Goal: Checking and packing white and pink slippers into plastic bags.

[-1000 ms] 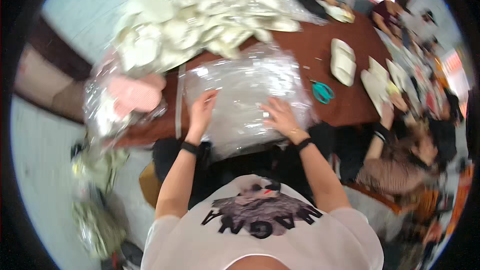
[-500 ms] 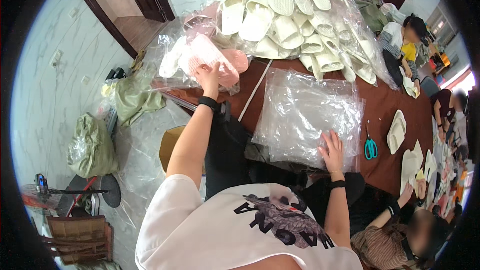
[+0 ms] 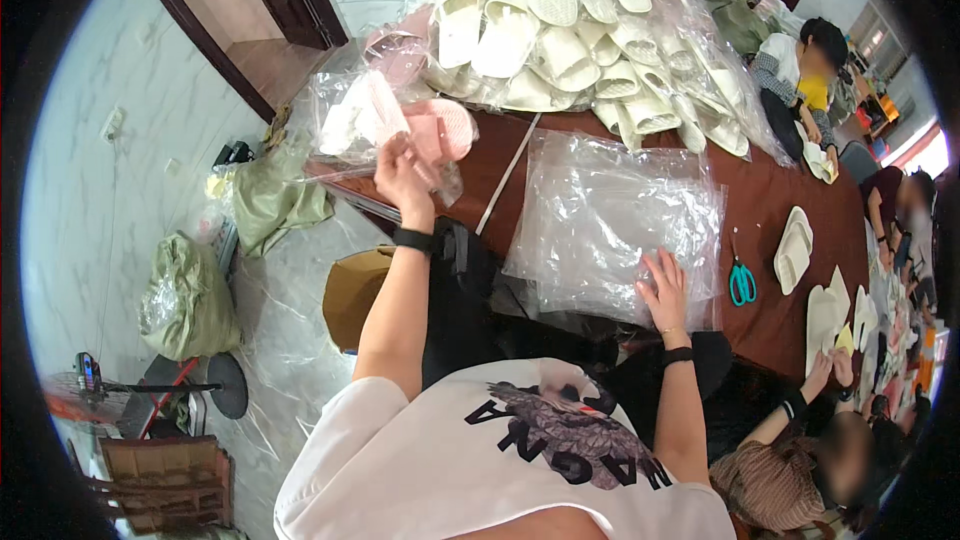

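Note:
At the table's left corner my left hand [image 3: 403, 180] has its fingers closed on the near end of a pink slipper [image 3: 378, 105], which is tilted up on edge. A second pink slipper [image 3: 455, 128] lies just right of it, partly behind clear wrapping. Whitish items in clear plastic [image 3: 340, 120] sit on the far side of that hand. My right hand [image 3: 664, 290] rests with fingers spread on the near right part of a stack of clear plastic bags [image 3: 610, 210]. Teal-handled scissors [image 3: 741, 283] lie right of the bags.
A large heap of cream slippers [image 3: 560, 55] in clear plastic covers the back of the brown-topped table [image 3: 500, 175]. Single cream slippers [image 3: 793, 252] lie to the right, where other people work. An open cardboard box [image 3: 355, 300] and green sacks [image 3: 190, 300] stand on the floor at left.
My left hand has drawn slightly back and left, and the pink slipper has turned from lying flat to standing on edge. My right hand stays on the bags.

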Tool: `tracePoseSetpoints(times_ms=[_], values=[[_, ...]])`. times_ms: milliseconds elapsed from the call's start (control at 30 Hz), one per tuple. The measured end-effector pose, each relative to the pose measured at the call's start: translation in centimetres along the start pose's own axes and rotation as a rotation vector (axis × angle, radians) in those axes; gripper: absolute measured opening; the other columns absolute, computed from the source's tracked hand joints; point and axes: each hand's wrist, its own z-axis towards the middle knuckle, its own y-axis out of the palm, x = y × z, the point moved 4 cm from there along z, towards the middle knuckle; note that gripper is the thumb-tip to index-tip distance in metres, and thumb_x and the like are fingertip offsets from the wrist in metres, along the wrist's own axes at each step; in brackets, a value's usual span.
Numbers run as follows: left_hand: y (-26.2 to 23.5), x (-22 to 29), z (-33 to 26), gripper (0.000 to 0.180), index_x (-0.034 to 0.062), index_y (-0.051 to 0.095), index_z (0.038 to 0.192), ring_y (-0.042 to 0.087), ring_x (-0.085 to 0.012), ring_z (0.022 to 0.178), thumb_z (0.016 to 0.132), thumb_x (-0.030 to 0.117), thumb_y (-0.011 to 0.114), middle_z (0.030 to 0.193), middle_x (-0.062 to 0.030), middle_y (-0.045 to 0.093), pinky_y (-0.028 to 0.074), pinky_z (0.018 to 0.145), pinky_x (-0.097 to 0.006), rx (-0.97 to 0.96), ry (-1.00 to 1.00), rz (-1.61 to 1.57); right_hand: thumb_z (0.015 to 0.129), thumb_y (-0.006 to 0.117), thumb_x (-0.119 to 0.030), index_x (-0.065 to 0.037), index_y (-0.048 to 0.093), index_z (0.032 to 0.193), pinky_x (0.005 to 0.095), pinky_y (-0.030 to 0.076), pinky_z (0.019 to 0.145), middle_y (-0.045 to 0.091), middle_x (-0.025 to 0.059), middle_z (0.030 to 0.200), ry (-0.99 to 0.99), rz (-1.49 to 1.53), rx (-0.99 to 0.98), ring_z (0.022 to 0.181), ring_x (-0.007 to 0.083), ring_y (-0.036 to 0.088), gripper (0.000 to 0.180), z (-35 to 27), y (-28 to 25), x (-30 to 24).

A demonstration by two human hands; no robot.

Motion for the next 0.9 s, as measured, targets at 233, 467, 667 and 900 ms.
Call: tracePoseSetpoints(times_ms=[233,467,667,900], values=[[-0.5,10.2,-3.4,0.014,0.0008,0.055,0.091,0.062,-0.014,0.081,0.092,-0.003,0.042,0.092,-0.0063,0.064,0.052,0.073,-0.026,-0.142,-0.05,-0.399,0.086,0.065,-0.03,-0.019,0.056,0.131,0.0488,0.023,0.113,0.038,0.0103,0.148,0.02,0.055,-0.048,0.138,0.0333,0.031,0.047,-0.1,-0.6,0.8],[5.5,15.4,-7.0,0.016,0.0021,0.058,0.104,0.061,-0.0115,0.087,0.094,-0.001,0.047,0.104,-0.0108,0.065,0.049,0.076,-0.026,-0.767,-0.234,-0.592,0.092,0.059,-0.026,-0.012,0.054,0.132,0.0399,0.04,0.103,0.05,0.0133,0.136,0.035,0.388,0.264,0.121,0.0319,0.051,0.043,1.2,-5.8,-2.1],[9.0,6.3,-12.2,0.054,-0.0029,0.04,0.139,0.041,-0.0247,0.131,0.093,0.019,0.06,0.141,-0.0154,0.044,0.034,0.107,-0.035,-0.984,-0.199,0.169,0.099,0.047,-0.044,-0.014,0.042,0.142,0.0405,0.05,0.091,0.05,0.0156,0.135,0.396,1.604,0.137,0.117,0.0285,0.055,0.052,3.2,-7.1,-4.2],[5.9,-3.1,-19.4,0.055,0.0018,0.038,0.143,0.041,-0.0241,0.132,0.096,0.021,0.058,0.143,-0.0143,0.044,0.034,0.107,-0.033,-1.304,-0.164,0.352,0.093,0.059,-0.016,-0.002,0.055,0.126,0.0292,0.046,0.089,0.064,0.0106,0.114,0.416,1.001,0.502,0.104,0.0207,0.06,0.036,0.3,-3.1,0.2]])
